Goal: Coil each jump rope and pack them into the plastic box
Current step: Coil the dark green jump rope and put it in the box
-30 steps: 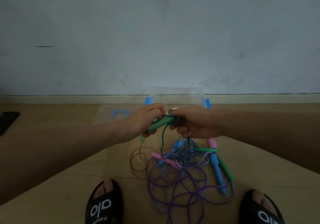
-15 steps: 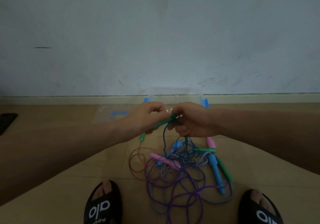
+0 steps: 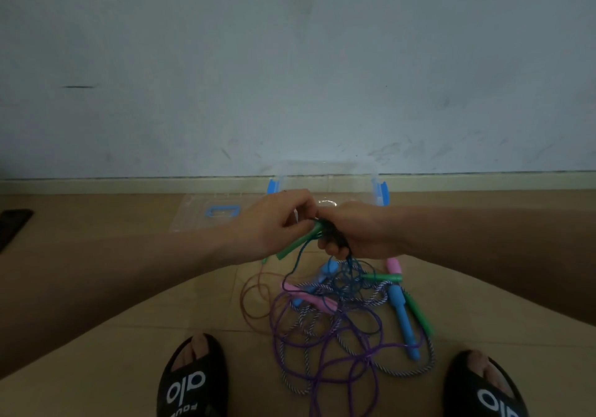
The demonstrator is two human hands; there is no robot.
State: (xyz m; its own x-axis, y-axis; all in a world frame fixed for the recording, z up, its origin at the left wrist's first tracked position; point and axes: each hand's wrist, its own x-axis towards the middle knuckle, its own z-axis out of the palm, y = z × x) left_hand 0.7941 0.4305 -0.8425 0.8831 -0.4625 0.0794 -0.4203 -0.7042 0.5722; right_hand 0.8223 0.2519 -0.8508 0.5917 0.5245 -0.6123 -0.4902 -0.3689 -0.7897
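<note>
Both hands have drawn closer together and the green handle (image 3: 298, 241) now tilts steeper, its free end dropped toward the floor. Left hand (image 3: 274, 223) has fingers curled round the handle; right hand (image 3: 351, 232) has fingers closed on the dark blue cord (image 3: 335, 239) gathered beside it. That cord trails down into the tangle of ropes (image 3: 338, 313) on the floor, just before the open box (image 3: 325, 181). Pulling more cord up could drag neighbouring ropes along or tighten a knot, since the strands cross each other

Dim, bluish, flat light, soft detail throughout, wide-angle bending toward the edges
</note>
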